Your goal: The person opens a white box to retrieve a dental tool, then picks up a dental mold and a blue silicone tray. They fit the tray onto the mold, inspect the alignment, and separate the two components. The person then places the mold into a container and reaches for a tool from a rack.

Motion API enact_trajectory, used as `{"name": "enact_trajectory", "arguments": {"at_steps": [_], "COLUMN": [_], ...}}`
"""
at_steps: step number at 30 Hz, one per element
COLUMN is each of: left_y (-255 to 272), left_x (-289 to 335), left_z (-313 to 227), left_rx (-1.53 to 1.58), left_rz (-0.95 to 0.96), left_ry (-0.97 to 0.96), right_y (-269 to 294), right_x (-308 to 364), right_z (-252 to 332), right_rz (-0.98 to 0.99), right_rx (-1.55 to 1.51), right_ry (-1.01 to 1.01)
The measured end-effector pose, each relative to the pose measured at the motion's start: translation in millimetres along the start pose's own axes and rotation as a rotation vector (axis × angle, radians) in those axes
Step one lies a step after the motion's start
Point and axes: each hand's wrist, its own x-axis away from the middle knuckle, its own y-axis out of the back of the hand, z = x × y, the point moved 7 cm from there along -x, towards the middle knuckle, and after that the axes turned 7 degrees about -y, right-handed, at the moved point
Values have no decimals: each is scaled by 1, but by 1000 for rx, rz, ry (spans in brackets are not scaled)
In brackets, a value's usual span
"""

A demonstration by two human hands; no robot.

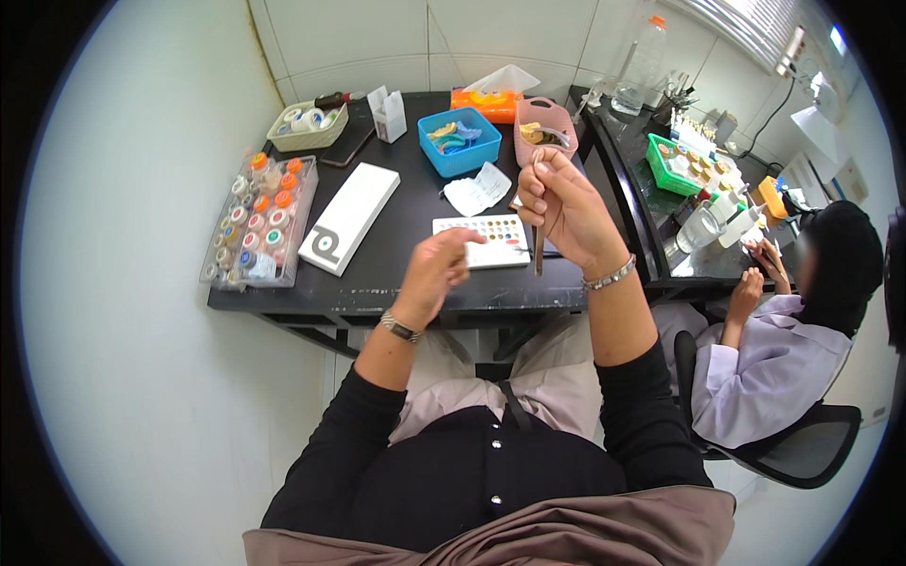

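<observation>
Right hand [559, 203] pinches thin brown stick-like tool [538, 247] near top; light, stiff, best held mid-shaft. Left hand [436, 269] loosely curled, empty.

Black table [415, 203], blue tray [460, 141], pink basket [545, 118], orange tissue box [486, 102] (white tissue), green tray [672, 165].

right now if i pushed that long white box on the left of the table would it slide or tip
The white box lies flat on its broad face on the black table, so it would probably slide, not tip. It looks like cardboard, likely light. Its near end sits close to the table edge, so a push toward you might send it off.
</observation>
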Motion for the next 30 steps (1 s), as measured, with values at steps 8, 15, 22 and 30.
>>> {"name": "enact_trajectory", "arguments": {"at_steps": [8,15,22,30], "left_y": [-57,-69,-67,-66], "left_x": [30,45,46,37], "left_z": [6,14,26,23], "left_rx": [-384,-34,-169,-587], "left_rz": [102,203,175,69], "left_ry": [-221,-52,10,-262], "right_y": [-12,-9,2,11], "right_x": [45,73,83,95], "right_z": [-36,-54,-72,-53], "right_rz": [-218,-231,-253,-464], "right_rx": [160,247,355,805], "right_ry": [137,49,35,275]}}
